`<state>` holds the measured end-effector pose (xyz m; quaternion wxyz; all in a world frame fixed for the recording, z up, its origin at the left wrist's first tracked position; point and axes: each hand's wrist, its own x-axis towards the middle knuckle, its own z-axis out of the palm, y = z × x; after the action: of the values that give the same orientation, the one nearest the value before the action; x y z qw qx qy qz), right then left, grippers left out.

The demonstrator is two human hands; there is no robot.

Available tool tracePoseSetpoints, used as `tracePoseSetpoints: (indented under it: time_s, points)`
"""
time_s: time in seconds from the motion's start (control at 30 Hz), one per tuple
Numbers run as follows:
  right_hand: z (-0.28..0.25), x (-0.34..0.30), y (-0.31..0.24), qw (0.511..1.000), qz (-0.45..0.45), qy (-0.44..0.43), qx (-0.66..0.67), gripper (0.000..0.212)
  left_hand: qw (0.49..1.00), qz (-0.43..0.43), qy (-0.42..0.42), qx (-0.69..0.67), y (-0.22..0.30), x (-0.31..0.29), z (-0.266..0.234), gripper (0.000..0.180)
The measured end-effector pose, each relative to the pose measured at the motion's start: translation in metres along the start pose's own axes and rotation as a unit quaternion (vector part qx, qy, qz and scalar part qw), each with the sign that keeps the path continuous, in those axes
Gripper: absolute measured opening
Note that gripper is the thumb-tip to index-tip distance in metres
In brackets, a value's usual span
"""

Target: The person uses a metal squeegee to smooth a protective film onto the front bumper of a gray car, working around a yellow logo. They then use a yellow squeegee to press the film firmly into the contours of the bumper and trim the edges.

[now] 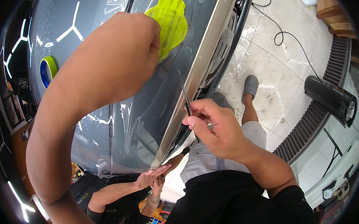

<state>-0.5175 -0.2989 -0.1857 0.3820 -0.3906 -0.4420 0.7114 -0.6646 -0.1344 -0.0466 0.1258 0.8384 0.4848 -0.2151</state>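
Note:
My left hand point(130, 52) is bent over a grey, glossy car panel point(148, 94) covered with clear wet film. Its fingers are curled and mostly hidden, closed at the edge of a bright yellow-green, flexible-looking piece point(173, 28). In my right hand point(215, 128) is a slim, pointed blade tool point(184, 92) with a dark handle, pinched between thumb and fingers. The tool's tip points up and away, over the panel close to its light trim edge point(194, 68). A roll of green tape with a blue core point(48, 72) lies on the panel left of my left forearm.
A co-worker's hands point(155, 177) touch the panel's near corner. At right are a black cylindrical device point(330, 99) with a cable point(295, 35), a dark ribbed strip point(300, 138) in the tiled floor point(275, 64), a white car part point(334, 173) and a wooden box point(334, 16).

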Motion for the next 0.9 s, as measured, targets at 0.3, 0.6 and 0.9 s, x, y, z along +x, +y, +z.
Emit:
tracePoseSetpoints:
  time_s: [0.3,0.6,0.9]
  points:
    - [0.004,0.011,0.003,0.997,-0.025,0.018,-0.066,0.017,0.997,0.057,0.032,0.043,-0.001,-0.003,0.004,0.01]
    - [0.005,0.013,0.01,0.997,-0.039,0.053,-0.026,0.016,0.998,0.049,0.014,0.022,-0.001,0.001,0.001,0.013]
    - [0.009,0.012,0.012,0.996,-0.07,0.037,-0.031,0.016,0.999,0.01,-0.017,-0.026,-0.011,-0.004,-0.001,0.017]
